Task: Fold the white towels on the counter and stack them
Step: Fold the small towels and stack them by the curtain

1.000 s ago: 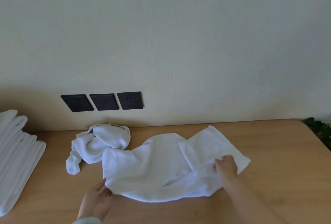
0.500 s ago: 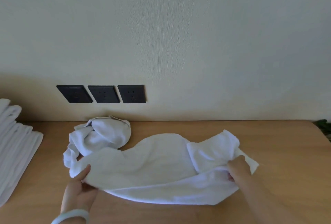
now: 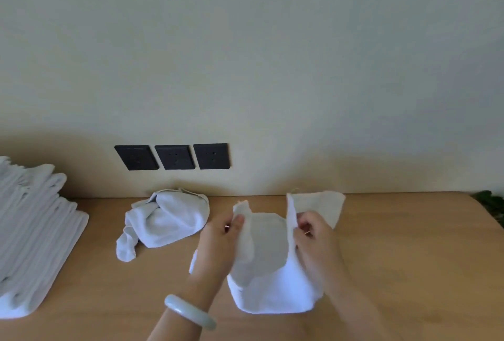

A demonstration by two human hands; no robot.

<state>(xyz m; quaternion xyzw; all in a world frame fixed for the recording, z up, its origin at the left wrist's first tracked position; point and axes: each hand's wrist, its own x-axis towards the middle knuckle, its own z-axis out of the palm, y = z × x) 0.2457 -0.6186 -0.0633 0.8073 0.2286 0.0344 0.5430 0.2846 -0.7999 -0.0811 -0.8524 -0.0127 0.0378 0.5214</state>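
white terry cloth hangs between two hands: the towel (image 3: 272, 280) is held up over the wooden counter (image 3: 395, 272), and whether its sagging lower fold touches the wood i can't tell. the left hand (image 3: 221, 239) pinches one top corner between thumb and curled fingers. the right hand (image 3: 313, 234) pinches the opposite edge the same way, a flap of cloth standing up behind it. a pale green bangle (image 3: 188, 312) sits on the left wrist. at ten o'clock from the held towel a second towel (image 3: 166, 220) lies crumpled by the wall, apart from it. far out at nine o'clock sits the stack of folded towels (image 3: 35, 231). three black sockets (image 3: 174, 156) are on the wall at eleven o'clock, and green leaves (image 3: 491, 204) show at two o'clock.
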